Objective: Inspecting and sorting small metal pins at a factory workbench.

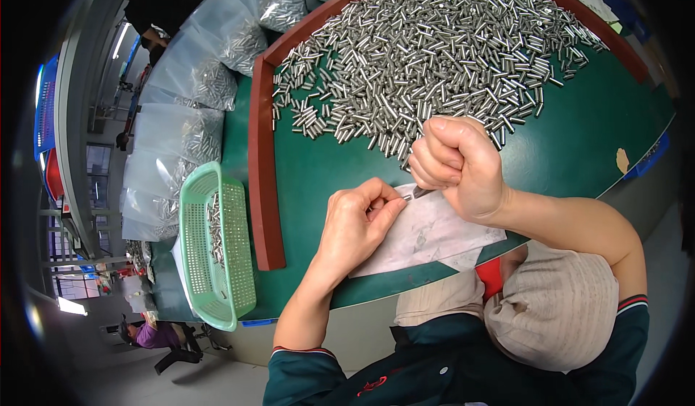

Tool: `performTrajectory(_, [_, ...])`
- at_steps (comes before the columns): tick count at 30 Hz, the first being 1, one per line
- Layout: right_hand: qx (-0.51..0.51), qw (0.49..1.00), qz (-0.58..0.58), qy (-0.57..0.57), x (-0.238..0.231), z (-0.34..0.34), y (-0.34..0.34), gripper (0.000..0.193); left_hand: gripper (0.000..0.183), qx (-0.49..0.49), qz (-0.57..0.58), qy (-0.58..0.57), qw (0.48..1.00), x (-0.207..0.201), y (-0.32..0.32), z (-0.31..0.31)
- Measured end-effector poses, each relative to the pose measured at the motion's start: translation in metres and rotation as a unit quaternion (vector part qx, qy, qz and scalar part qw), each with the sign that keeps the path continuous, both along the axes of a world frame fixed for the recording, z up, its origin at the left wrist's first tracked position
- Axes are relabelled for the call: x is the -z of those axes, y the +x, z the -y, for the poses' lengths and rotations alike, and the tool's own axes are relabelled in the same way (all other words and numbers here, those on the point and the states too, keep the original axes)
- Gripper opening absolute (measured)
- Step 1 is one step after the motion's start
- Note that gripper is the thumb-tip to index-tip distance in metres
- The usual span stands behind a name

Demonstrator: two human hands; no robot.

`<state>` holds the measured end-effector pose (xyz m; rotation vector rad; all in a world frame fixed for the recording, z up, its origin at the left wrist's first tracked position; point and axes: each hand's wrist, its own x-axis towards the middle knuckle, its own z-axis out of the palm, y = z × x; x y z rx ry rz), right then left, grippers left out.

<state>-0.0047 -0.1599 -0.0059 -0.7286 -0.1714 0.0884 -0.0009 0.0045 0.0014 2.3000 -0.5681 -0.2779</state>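
My left hand [351,225] pinches a small metal pin [407,197] between thumb and fingertips, just above a stained white cloth [441,228]. Closed in a fist, my right hand [463,170] grips a slim hand tool, and only its dark end [421,191] shows below the fist, at or very near the pin. Most of the tool is hidden, so its kind cannot be told. Beyond both hands a large heap of loose metal pins [434,58] spreads over the green tabletop [572,145].
A red-brown rail [262,167] borders the heap at left and back. Left of it stands a light-green plastic basket [235,275] with some pins inside. Clear bags of pins [203,134] line the table's left side. A seated person in purple [156,335] is far off.
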Motion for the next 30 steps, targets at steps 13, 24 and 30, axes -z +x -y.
performTrajectory(13, [-0.001,1.0,0.006,-0.011,-0.001,-0.002,-0.002,0.038,0.01,0.009,0.013,0.009,1.0,0.001,0.0,0.001])
performTrajectory(24, [0.004,0.999,0.017,-0.041,0.0,-0.004,-0.003,0.038,0.01,0.013,0.009,0.007,1.0,0.003,0.001,0.0])
performTrajectory(30, [0.009,0.993,0.085,-0.084,0.004,-0.01,-0.01,0.035,0.01,0.015,0.009,0.01,1.0,-0.001,0.001,0.003])
